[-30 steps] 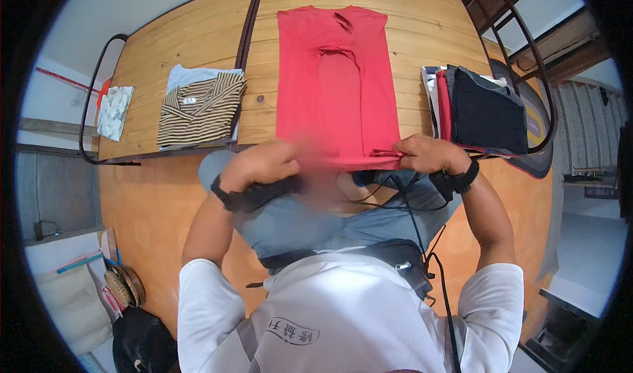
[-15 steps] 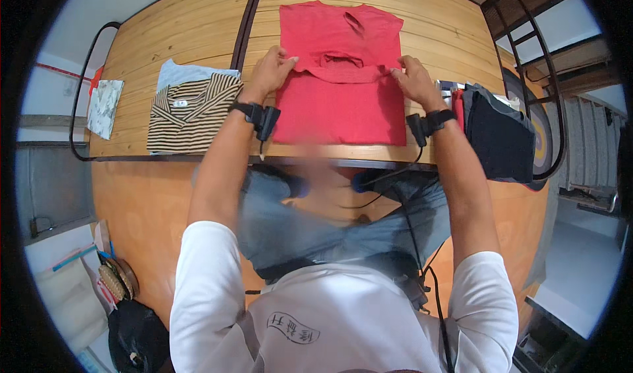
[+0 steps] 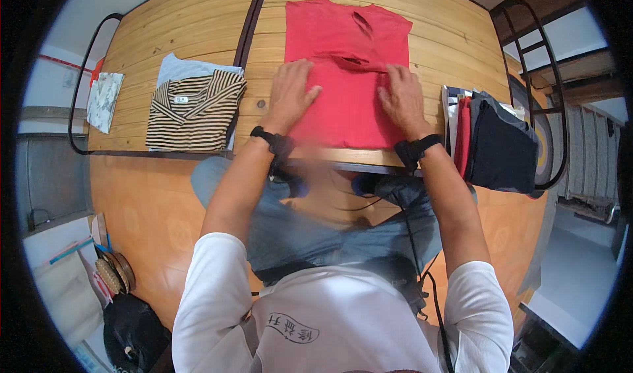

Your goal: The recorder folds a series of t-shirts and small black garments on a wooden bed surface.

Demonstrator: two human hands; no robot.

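A red shirt (image 3: 346, 113) lies in front of me, its sides tucked in and its lower part lapped over the rest, with a slit-like opening at the fold's edge. Flat on its left side rests my left hand (image 3: 292, 96), fingers stretched out and thumb apart. On the opposite side my right hand (image 3: 401, 99) presses down with fingers extended, palm against the cloth. Neither hand grips anything. Both wrists wear black straps.
The shirt lies on a slatted wooden table (image 3: 191, 24). To the left are a striped collared shirt (image 3: 194, 113) over pale blue cloth (image 3: 188, 68) and a white patterned packet (image 3: 104, 103). Folded dark clothes (image 3: 502, 145) stack at the right, near a black metal rail (image 3: 557, 76).
Both hands have let go of the shirt's hem, which was pinched up at its two corners. They have moved nearer to me and now lie flat on the cloth.
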